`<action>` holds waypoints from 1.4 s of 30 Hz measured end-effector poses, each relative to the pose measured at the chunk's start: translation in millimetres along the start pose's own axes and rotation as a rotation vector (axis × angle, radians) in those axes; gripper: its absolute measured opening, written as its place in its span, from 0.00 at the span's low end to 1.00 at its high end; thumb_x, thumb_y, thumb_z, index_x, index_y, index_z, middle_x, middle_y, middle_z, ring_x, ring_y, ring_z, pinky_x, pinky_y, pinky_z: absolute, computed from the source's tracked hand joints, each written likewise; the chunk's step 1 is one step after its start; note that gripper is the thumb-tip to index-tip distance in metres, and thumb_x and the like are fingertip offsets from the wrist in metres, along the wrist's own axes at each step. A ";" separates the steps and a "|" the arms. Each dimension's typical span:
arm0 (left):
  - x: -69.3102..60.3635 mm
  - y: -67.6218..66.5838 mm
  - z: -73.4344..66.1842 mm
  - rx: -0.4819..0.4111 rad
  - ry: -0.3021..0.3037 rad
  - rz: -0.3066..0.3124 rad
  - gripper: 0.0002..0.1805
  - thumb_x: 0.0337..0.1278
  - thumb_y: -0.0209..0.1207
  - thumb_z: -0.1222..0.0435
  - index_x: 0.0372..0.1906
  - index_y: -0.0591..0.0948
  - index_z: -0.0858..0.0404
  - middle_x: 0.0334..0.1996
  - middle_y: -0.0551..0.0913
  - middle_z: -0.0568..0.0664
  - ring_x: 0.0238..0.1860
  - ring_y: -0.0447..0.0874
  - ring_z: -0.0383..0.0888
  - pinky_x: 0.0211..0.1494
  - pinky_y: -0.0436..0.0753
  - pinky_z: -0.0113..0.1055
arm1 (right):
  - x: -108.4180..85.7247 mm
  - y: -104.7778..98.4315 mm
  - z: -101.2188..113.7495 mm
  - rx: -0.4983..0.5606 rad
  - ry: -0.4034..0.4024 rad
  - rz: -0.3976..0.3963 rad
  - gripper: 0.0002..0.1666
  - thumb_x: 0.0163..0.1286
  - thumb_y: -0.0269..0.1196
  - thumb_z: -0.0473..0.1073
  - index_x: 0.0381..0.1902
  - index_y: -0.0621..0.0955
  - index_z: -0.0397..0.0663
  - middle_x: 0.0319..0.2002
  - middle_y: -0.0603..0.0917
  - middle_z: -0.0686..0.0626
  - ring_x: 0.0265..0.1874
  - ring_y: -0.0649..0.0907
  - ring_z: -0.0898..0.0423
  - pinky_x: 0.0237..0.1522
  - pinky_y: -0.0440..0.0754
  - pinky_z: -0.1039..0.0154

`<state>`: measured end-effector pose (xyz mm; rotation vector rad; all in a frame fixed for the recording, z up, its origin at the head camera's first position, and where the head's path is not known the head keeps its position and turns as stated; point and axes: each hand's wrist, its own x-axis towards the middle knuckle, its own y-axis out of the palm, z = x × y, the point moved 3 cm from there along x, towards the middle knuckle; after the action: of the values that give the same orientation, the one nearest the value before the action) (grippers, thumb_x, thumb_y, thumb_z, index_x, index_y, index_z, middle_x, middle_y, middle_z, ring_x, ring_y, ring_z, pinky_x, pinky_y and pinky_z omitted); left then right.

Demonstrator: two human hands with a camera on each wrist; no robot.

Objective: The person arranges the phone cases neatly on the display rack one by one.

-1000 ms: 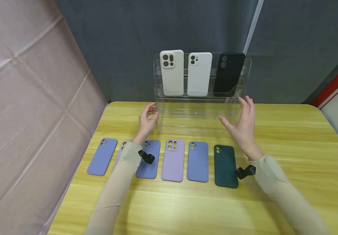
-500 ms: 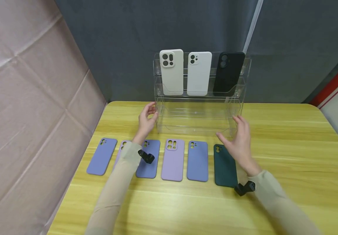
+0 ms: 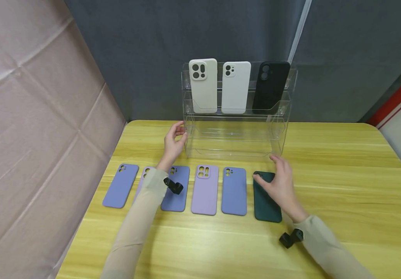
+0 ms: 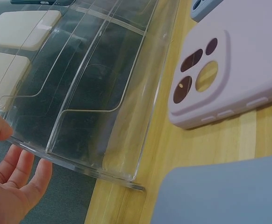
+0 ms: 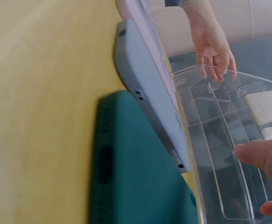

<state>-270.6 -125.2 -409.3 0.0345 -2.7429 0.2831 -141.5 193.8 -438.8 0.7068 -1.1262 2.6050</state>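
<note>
A clear tiered display rack (image 3: 232,135) stands at the table's back, holding a cream phone case (image 3: 204,93), a white phone case (image 3: 235,93) and a black phone case (image 3: 271,87) upright in its upper part. My left hand (image 3: 174,145) rests its fingertips against the rack's left side; the left wrist view shows its thumb and fingers (image 4: 38,184) along the edge. Thumb and fingers spread apart, my right hand (image 3: 280,186) is over the upper part of a dark green phone case (image 3: 264,205) lying on the table. Nothing is between its fingers.
Left of the green case lie blue (image 3: 234,193) and lilac (image 3: 205,193) phone cases in a row. Another blue case (image 3: 176,199) and a second lilac case (image 3: 146,176) are partly covered by my left arm. The farthest-left blue case (image 3: 121,186) lies slanted.
My right hand has come down from the rack's right side toward me, to the green case. My left hand stays at the rack's left side. The cases have not moved.
</note>
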 end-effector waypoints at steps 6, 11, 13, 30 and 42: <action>3.8 0.4 12.9 -0.006 -0.016 -0.021 0.22 0.58 0.53 0.79 0.59 0.71 0.73 0.46 0.75 0.69 0.47 0.74 0.60 0.52 0.73 0.52 | -11.1 4.9 -3.3 -0.039 0.074 0.093 0.45 0.43 0.76 0.40 0.55 0.68 0.25 0.54 0.67 0.24 0.53 0.66 0.29 0.54 0.61 0.35; 3.7 0.5 13.3 -0.003 -0.040 -0.025 0.22 0.58 0.53 0.79 0.59 0.71 0.72 0.46 0.75 0.67 0.47 0.74 0.59 0.50 0.75 0.52 | -18.5 8.8 -5.6 -0.071 0.156 0.178 0.46 0.45 0.76 0.45 0.56 0.68 0.27 0.56 0.65 0.25 0.54 0.65 0.28 0.53 0.64 0.35; 3.6 0.5 13.0 0.002 -0.046 -0.022 0.22 0.58 0.53 0.79 0.59 0.71 0.72 0.46 0.75 0.67 0.47 0.74 0.59 0.50 0.75 0.52 | -20.6 10.3 -6.3 -0.087 0.188 0.211 0.46 0.46 0.75 0.47 0.57 0.68 0.29 0.57 0.65 0.25 0.55 0.64 0.29 0.51 0.65 0.35; 3.1 -0.4 12.4 -0.006 -0.034 -0.016 0.21 0.58 0.53 0.79 0.59 0.71 0.71 0.46 0.75 0.67 0.47 0.74 0.58 0.50 0.75 0.53 | -23.4 18.1 -8.3 -0.178 0.221 0.344 0.47 0.47 0.73 0.49 0.60 0.66 0.29 0.57 0.64 0.27 0.54 0.63 0.30 0.51 0.64 0.35; -2.5 -0.4 -13.3 0.010 -0.047 0.013 0.21 0.59 0.52 0.80 0.59 0.69 0.76 0.47 0.74 0.73 0.48 0.73 0.63 0.47 0.77 0.43 | -20.6 19.3 -6.6 -0.158 0.279 0.371 0.42 0.48 0.70 0.43 0.58 0.67 0.29 0.58 0.63 0.27 0.57 0.61 0.30 0.49 0.63 0.34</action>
<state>-263.3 -123.0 -398.1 0.0267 -2.7894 0.3033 -133.3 185.3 -465.2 0.1002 -1.4636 2.7463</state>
